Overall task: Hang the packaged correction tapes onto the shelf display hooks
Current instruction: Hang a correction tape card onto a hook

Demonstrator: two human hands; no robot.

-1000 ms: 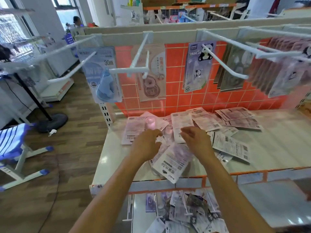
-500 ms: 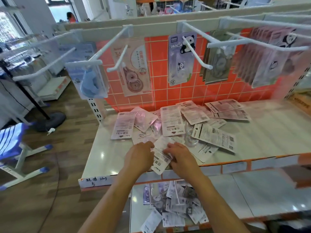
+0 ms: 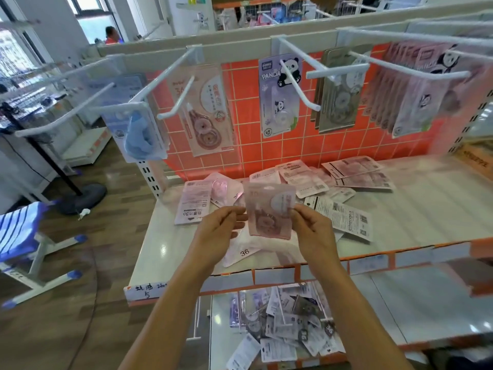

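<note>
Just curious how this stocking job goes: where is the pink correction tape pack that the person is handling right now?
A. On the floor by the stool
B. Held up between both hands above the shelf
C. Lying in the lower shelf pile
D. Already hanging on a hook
B: the pink correction tape pack is raised between the left hand and right hand, above the shelf, not yet on any hook.
</note>
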